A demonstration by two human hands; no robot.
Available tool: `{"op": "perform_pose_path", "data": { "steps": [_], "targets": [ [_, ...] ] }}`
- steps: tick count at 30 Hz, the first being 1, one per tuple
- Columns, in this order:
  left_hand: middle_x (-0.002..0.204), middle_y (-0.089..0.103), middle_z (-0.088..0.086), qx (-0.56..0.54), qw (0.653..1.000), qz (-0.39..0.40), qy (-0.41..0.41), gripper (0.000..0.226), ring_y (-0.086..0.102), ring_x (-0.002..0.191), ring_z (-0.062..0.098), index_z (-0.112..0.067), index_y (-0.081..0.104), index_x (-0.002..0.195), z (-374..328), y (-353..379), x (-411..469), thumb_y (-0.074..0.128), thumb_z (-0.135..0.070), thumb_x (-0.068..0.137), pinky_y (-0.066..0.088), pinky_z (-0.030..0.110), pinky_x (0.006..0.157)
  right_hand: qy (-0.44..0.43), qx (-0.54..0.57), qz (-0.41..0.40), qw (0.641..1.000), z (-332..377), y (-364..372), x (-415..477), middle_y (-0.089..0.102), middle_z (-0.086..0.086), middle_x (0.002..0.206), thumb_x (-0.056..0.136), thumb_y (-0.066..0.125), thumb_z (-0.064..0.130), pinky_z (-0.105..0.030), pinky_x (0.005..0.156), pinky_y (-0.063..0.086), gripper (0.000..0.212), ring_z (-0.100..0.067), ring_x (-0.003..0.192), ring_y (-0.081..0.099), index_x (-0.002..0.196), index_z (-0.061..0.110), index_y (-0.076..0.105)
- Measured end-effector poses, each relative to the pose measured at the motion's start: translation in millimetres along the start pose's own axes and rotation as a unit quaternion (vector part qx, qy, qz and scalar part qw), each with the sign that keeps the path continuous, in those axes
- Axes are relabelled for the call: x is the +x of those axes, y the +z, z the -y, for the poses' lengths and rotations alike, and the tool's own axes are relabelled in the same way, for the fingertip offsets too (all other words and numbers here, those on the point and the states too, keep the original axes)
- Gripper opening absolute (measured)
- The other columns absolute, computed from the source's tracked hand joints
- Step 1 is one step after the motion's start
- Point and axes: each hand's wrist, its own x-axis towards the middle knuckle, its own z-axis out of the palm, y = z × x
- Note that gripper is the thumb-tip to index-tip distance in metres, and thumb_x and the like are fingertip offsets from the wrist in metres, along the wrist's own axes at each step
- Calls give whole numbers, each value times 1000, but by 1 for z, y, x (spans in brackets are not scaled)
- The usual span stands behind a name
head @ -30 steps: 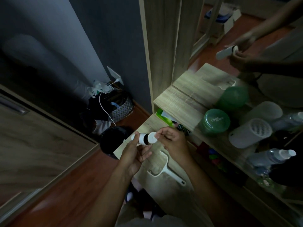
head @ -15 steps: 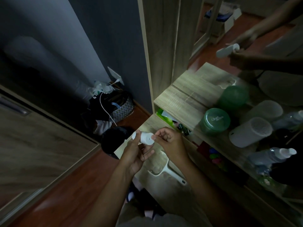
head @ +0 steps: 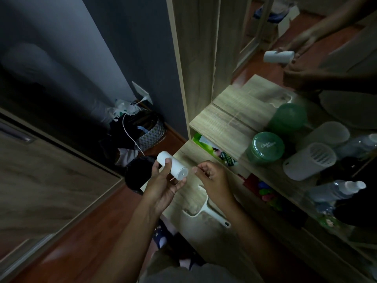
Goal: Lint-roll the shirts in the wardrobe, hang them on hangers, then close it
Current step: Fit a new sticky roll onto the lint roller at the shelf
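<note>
Operating remotely, I am gripping the white lint roll (head: 172, 166) in my left hand (head: 163, 188), my right hand (head: 211, 176) curling just beside its end, perhaps pinching a sheet edge, and any slackening is risking dropping it past the roller handle (head: 216, 216) lying below.

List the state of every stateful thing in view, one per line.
lint roll, off its handle, gripped in the left hand
right hand, fingers curled, clear of the roll; can't tell if it pinches anything
roller handle, lying flat on the wood surface, untouched
green jar, lid on
</note>
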Motion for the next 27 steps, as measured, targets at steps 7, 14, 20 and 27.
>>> {"op": "perform_pose_path", "data": {
  "steps": [7,14,20,27],
  "targets": [
    [121,55,14,21,999,-20,14,42,64,98,28,-25,45,138,-3,-8,2,59,-28,98,59,38,65,84,-330,23,940,-96,2,-19,67,2,90,93,59,49,-20,67,43,30,-13,84,63,96,20,61],
    [123,54,15,29,999,-39,18,38,63,98,29,-25,47,134,-7,-17,-3,59,-29,98,59,40,68,161,-406,8,900,-136,8,-35,66,0,84,81,49,69,-32,67,56,54,-16,77,63,91,18,59],
    [129,55,18,43,998,-46,19,46,64,102,30,-24,46,139,-12,-30,-6,61,-32,96,58,39,66,145,-298,77,940,-111,11,-18,62,-7,76,91,62,31,-31,64,47,25,-21,71,60,75,13,58],
    [132,58,18,71,997,-36,21,46,68,95,25,-28,48,139,-13,-38,-16,61,-35,96,59,36,66,86,-135,63,985,-27,1,-2,48,5,57,96,57,20,-21,50,35,28,-4,50,43,68,24,53]
  ]
}}
